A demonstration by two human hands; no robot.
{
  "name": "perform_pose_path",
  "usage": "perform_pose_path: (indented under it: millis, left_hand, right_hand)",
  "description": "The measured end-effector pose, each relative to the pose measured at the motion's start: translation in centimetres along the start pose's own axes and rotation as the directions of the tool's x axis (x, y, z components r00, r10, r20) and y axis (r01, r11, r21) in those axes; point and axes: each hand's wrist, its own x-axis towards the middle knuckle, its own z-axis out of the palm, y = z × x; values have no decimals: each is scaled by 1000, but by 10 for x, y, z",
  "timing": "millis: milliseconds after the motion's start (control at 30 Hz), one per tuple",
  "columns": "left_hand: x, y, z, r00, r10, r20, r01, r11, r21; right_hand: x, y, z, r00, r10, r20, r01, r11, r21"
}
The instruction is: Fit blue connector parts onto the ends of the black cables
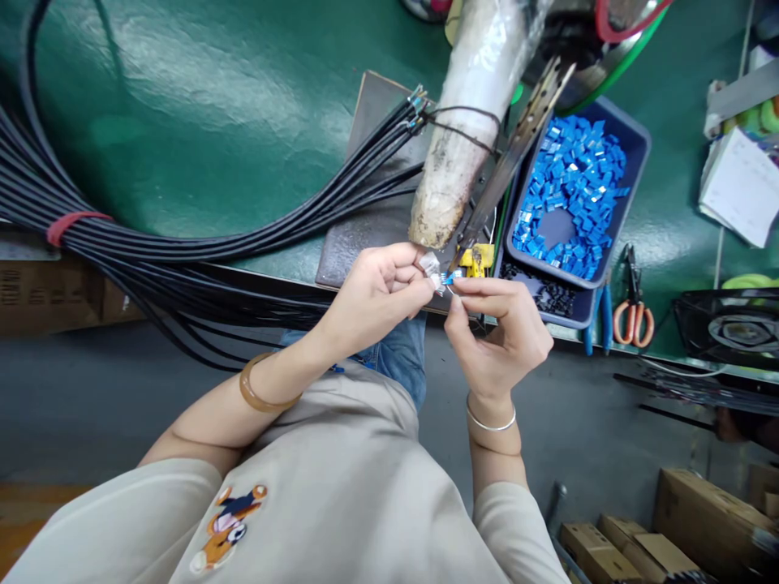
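Observation:
My left hand is closed, pinching a small piece with a crinkled, whitish wrapping. A tiny blue connector sits at the end of it, between my two hands. My right hand is closed too, thumb and forefinger pinched on a thin pale wire beside the connector. Just above, a long slim metal tool that looks like a soldering iron slants down, its tip close to the connector. A yellow block lies behind my right fingertips. Exact contact at the tip is too small to tell.
A white plastic-wrapped duct hangs over the dark mat. Black cables, bound with a red tie, lie left. Blue connectors fill a bin. Orange-handled pliers and papers lie right.

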Motion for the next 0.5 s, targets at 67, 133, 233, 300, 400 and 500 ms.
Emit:
perform_pose_path:
  millis: [67, 133, 233, 300, 400, 500]
  left_hand:
    - [0, 0, 0, 1000, 0, -2, 0, 1000, 6]
    - [0, 0, 0, 1000, 6, -9, -6, 1000, 21]
    - [0, 0, 1, 1000, 16, -17, -15, 999, 48]
    - [-1, 1, 1, 1000, 18, -20, -16, 998, 59]
    - [-1, 2, 1, 1000, 10, -15, -9, 999, 53]
    - [1, 4, 1, 1000, -12, 10, 12, 1000, 15]
  right_hand:
    - [0, 1, 1, 1000, -3, -2, 3, 1000, -5]
    - [0, 1, 1, 1000, -8, 1, 8, 1000, -21]
    - [0, 2, 1, 1000, -17, -4, 17, 999, -41]
    - [1, 2, 1, 1000, -20, -14, 19, 998, -53]
    - [1, 1, 0, 1000, -21, -18, 20, 997, -79]
    - [0, -1, 0, 1000, -26, -14, 25, 995, -101]
